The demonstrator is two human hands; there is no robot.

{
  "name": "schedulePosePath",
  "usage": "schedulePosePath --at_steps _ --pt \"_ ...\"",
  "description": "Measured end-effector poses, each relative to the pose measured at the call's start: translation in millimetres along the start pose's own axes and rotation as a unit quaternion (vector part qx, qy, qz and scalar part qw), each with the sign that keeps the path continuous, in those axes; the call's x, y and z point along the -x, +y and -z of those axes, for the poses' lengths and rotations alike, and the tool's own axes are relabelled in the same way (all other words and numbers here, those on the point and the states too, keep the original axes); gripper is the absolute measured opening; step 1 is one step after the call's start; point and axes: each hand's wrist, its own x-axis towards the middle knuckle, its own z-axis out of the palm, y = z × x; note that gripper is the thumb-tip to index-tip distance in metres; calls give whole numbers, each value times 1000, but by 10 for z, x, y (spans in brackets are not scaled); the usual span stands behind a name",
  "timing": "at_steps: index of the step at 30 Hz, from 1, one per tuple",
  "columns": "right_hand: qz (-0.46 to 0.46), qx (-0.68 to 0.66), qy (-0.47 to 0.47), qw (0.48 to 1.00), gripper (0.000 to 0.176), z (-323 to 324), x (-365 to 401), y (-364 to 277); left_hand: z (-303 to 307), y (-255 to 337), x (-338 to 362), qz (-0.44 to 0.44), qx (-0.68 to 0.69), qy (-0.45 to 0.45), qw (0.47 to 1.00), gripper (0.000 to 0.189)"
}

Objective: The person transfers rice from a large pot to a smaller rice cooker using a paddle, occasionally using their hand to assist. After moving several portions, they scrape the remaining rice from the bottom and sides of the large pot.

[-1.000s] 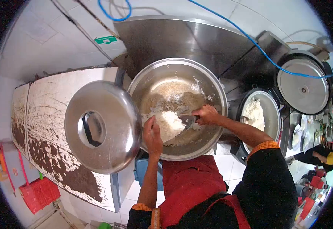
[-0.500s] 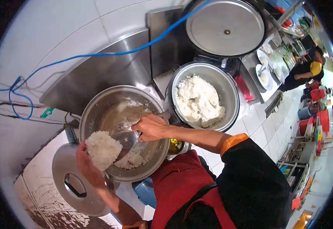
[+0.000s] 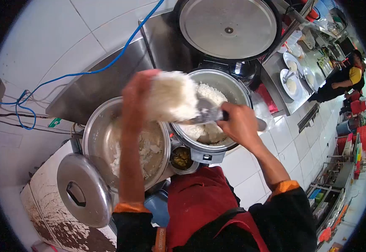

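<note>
A large clump of white rice (image 3: 172,96) is held up between the two pots, blurred by motion. My left hand (image 3: 140,98) grips its left side. My right hand (image 3: 240,122) is closed round the dark handle of a metal scoop (image 3: 208,111), whose blade is against the clump's right side. Behind the clump and scoop, the rice cooker pot (image 3: 237,90) holds more white rice (image 3: 210,93), partly hidden. At the left, a wide metal pot (image 3: 91,130) has scattered rice on its bottom; my left forearm crosses over it.
The cooker's round lid (image 3: 229,40) stands open behind. A metal pot lid (image 3: 84,176) lies at the lower left, and a small container (image 3: 182,170) sits between the pots. A blue cable (image 3: 107,65) hangs across. Plates (image 3: 291,84) and a person (image 3: 346,80) are at the right.
My left hand has lifted the rice clump from the left pot and moved right towards the cooker. My right hand with the scoop has also moved right. The view has shifted slightly.
</note>
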Motion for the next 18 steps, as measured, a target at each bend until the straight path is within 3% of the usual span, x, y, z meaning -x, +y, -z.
schedulePosePath --at_steps 2,5,8,10,11,12,14,15,17,18 --pt "-4 29 30 999 24 -26 199 200 -404 -391 -111 5 143 -54 988 51" --pt "-13 93 59 994 25 -342 504 606 -742 -800 -58 52 104 -63 991 52" --pt "-49 140 30 989 24 -601 576 956 -832 -978 142 117 154 -4 981 51" --pt "-80 150 3 985 23 -592 620 1078 -684 -952 316 166 54 21 984 48" --pt "-92 156 -2 983 23 -473 608 1031 -574 -1032 465 216 260 59 939 44" --pt "-101 158 -9 982 22 -364 594 957 -422 -997 619 223 255 69 938 44" --pt "-75 128 3 989 23 -150 509 827 28 -828 946 231 428 157 859 40" --pt "-58 105 4 993 24 -51 435 703 269 -766 1115 231 415 179 862 40" --pt "-25 74 -8 997 26 -8 260 339 694 -661 1465 296 482 268 780 45" --pt "24 58 -28 998 29 -37 139 111 869 -666 1653 294 476 286 778 45"
